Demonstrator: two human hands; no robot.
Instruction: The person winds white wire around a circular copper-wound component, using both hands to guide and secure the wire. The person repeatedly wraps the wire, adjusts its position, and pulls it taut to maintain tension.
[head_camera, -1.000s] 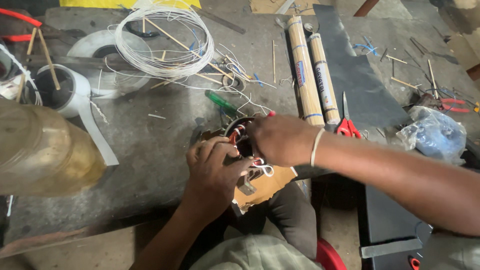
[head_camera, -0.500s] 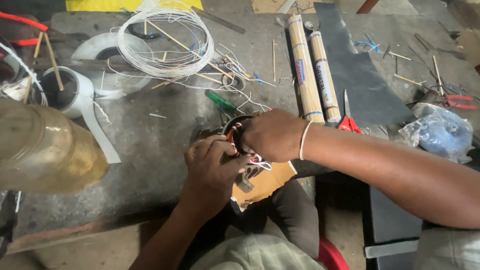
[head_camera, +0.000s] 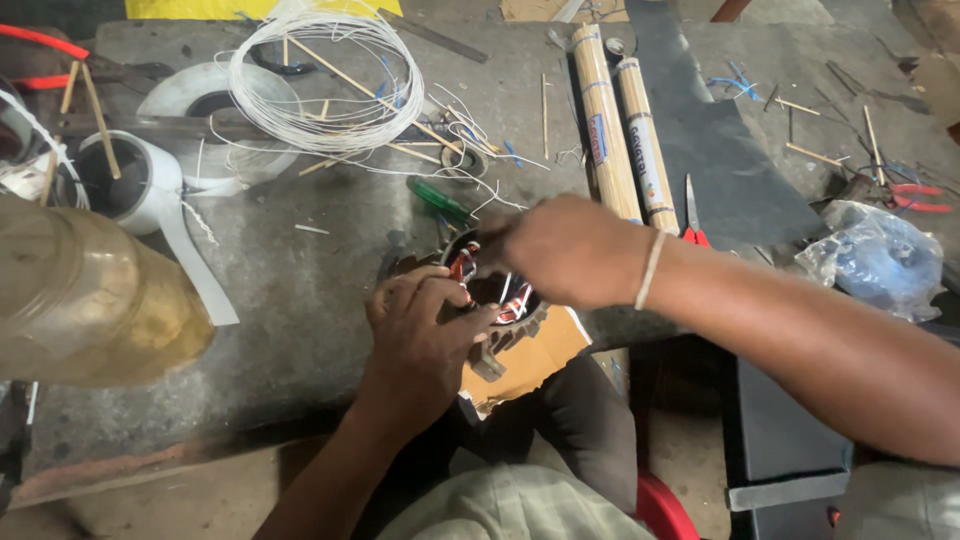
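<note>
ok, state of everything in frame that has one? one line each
left hand: clasped on the motor stator, steadying it
right hand: fingers pinched at the stator windings
white wire coil: loosely wound, flat on the bench
white tape roll: partly unrolled, tail trailing
red-handled scissors: closed
plastic jar: on its side

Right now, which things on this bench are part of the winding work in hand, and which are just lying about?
In hand:
left hand steadying the motor stator
right hand over its copper windings
cardboard piece underneath

Lying about:
white wire coil
white tape rolls
green-handled screwdriver
two paper-wrapped stick bundles
red scissors
red pliers
plastic jar
</note>
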